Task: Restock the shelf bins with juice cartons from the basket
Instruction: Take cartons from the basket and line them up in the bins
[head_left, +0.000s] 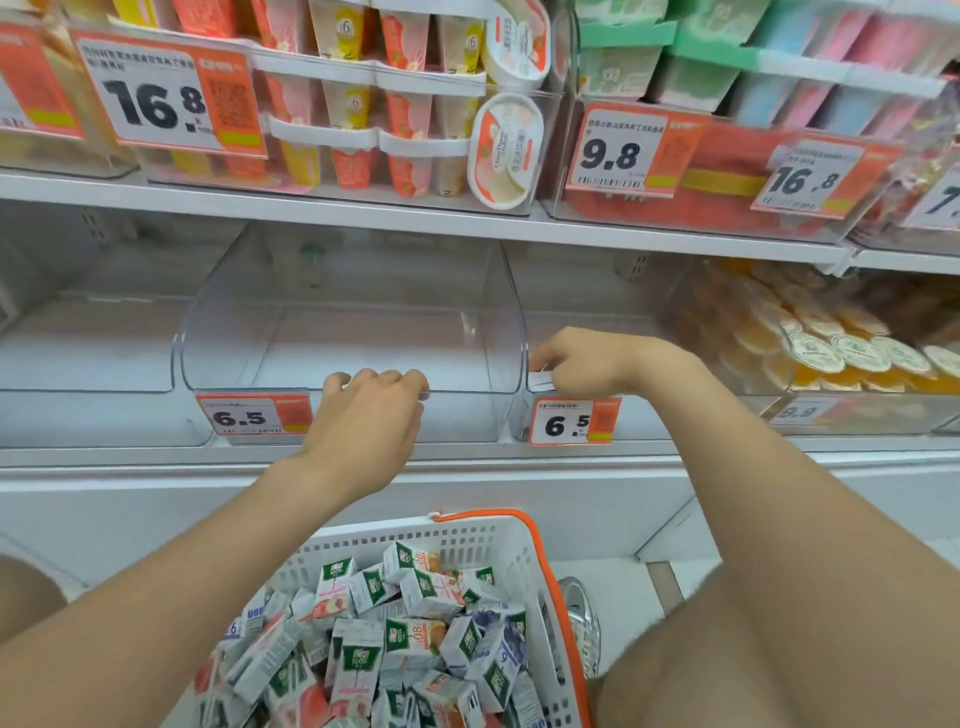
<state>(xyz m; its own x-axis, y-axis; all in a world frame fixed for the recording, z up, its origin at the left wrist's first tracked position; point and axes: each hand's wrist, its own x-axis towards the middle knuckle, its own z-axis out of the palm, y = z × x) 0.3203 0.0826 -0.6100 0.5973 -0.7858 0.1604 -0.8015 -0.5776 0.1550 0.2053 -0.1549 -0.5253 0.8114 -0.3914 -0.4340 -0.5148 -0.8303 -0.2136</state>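
Juice cartons (410, 639) fill the basket (467, 535), well below both hands. Left fingers (384, 376) curl over the clear bin (353, 332) rim, and right fingers (545, 358) pinch the next bin (571, 317) edge.

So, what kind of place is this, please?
Most likely a supermarket or grocery shop aisle: printed price tags hang on clear shelf bins, packaged cups fill the shelf above, and a basket of juice cartons stands below.

We see white juice cartons (410, 639) with green labels, a white perforated basket (467, 540) rimmed in orange, clear shelf bins (353, 322), and orange-and-white price tags (254, 418) with black numerals on a white shelf (311, 213).
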